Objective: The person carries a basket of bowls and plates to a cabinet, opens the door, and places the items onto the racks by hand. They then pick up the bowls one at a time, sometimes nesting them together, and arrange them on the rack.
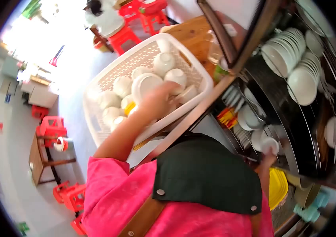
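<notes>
My left hand [161, 98] reaches into a white plastic basket [91, 98] of white cups and small bowls. It is smeared by motion, and its fingertips are partly hidden beside a white cup [187, 94]. Close by lie another white cup [164, 63] and a larger white bowl [143, 85]. Something yellow [130, 107] shows between the cups. Over at the cabinet, my right hand [269, 157] is closed on a small white cup [270, 145], in front of dishes on the lower shelf.
Stacked white bowls [282, 55] fill the upper rack of the cabinet [278, 106]. Below are red-and-yellow utensils [227, 117] and a yellow basket [278, 189]. A wooden table [191, 31] stands behind the basket. Red stools [52, 125] and a seated person [106, 19] are farther off.
</notes>
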`<state>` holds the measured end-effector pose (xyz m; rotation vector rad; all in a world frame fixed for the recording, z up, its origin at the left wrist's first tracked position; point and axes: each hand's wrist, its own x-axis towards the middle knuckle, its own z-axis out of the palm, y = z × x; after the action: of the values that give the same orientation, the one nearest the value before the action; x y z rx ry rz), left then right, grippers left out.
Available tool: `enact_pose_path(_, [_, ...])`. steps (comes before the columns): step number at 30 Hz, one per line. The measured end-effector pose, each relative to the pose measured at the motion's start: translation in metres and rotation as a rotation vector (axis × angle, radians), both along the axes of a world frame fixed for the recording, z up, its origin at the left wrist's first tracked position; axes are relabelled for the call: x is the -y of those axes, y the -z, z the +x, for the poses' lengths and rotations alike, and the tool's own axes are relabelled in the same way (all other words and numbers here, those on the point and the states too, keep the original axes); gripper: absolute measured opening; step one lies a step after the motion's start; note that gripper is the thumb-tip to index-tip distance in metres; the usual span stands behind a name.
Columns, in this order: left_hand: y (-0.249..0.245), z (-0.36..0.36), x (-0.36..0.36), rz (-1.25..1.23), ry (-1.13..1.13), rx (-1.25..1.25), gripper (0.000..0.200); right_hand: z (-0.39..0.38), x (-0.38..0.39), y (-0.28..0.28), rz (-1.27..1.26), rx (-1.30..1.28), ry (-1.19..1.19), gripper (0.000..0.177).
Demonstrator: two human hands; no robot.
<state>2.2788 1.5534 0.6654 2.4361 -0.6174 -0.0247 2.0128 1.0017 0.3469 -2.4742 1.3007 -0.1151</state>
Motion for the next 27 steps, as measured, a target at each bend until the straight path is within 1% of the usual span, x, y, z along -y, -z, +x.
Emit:
enact_pose_path(1, [0.001, 0.012, -0.035, 0.006, -0.191, 0.006, 0.034, -0.027, 0.078, 0.066, -0.103, 0.120, 0.001, 0.060])
enact_pose_path(2, [0.000, 0.018, -0.066, 0.104, -0.329, -0.135, 0.041, -0.010, 0.051, 0.002, -0.270, -0.179, 0.013, 0.061])
enact_pose_path(3, [0.000, 0.020, -0.092, 0.196, -0.458, -0.277, 0.049, 0.016, 0.004, -0.085, -0.431, -0.483, 0.013, 0.062])
enact_pose_path(4, [0.005, 0.013, -0.110, 0.193, -0.472, -0.278, 0.049, 0.017, 0.015, -0.096, -0.457, -0.544, 0.087, 0.061])
enact_pose_path(6, [0.015, -0.007, -0.132, 0.229, -0.187, -0.599, 0.074, 0.008, 0.044, -0.091, -0.399, -0.517, 0.136, 0.059])
enact_pose_path(7, [0.016, -0.017, -0.133, 0.225, -0.195, -0.602, 0.074, 0.005, 0.054, -0.092, -0.366, -0.508, 0.144, 0.058])
enact_pose_path(9, [0.013, -0.032, -0.133, 0.284, 0.068, -0.506, 0.098, 0.004, 0.067, -0.092, -0.321, -0.509, 0.138, 0.056])
enact_pose_path(10, [0.009, -0.034, -0.129, 0.255, 0.076, -0.571, 0.105, 0.007, 0.071, -0.094, -0.308, -0.513, 0.130, 0.055])
enact_pose_path(11, [0.006, -0.035, -0.127, 0.251, 0.069, -0.575, 0.105, 0.008, 0.073, -0.094, -0.295, -0.512, 0.119, 0.054])
enact_pose_path(13, [0.004, -0.034, -0.123, 0.316, 0.156, -0.552, 0.098, 0.011, 0.076, -0.097, -0.269, -0.511, 0.095, 0.052])
enact_pose_path(14, [0.007, -0.036, -0.120, 0.314, 0.157, -0.554, 0.098, 0.011, 0.076, -0.099, -0.256, -0.514, 0.084, 0.051])
enact_pose_path(16, [0.012, -0.041, -0.111, 0.556, 0.124, -0.288, 0.084, 0.010, 0.076, -0.102, -0.235, -0.511, 0.058, 0.049])
enact_pose_path(17, [0.012, -0.042, -0.104, 0.550, 0.121, -0.287, 0.084, 0.009, 0.072, -0.103, -0.234, -0.507, 0.038, 0.048])
enact_pose_path(19, [0.011, -0.044, -0.095, 0.649, 0.027, -0.284, 0.080, 0.012, 0.050, -0.109, -0.282, -0.481, -0.009, 0.046])
enact_pose_path(21, [0.017, -0.040, -0.102, 0.618, 0.032, -0.257, 0.079, 0.011, 0.008, -0.115, -0.404, -0.328, -0.123, 0.045])
enact_pose_path(22, [0.021, -0.036, -0.107, 0.588, 0.038, -0.229, 0.078, 0.011, -0.016, -0.119, -0.449, -0.145, -0.273, 0.044])
enact_pose_path(23, [0.023, -0.033, -0.114, 0.586, 0.037, -0.229, 0.078, 0.019, -0.044, -0.134, -0.375, 0.103, -0.524, 0.041])
enact_pose_path(24, [0.024, -0.029, -0.121, 0.443, -0.038, -0.269, 0.078, 0.034, -0.087, -0.158, -0.291, 0.355, -0.769, 0.040])
enact_pose_path(26, [0.016, -0.021, -0.133, 0.151, -0.171, -0.336, 0.074, 0.074, -0.155, -0.204, 0.073, 0.433, -0.806, 0.035])
enact_pose_path(27, [0.014, -0.018, -0.138, 0.152, -0.168, -0.331, 0.074, 0.093, -0.172, -0.201, 0.325, 0.524, -0.788, 0.032])
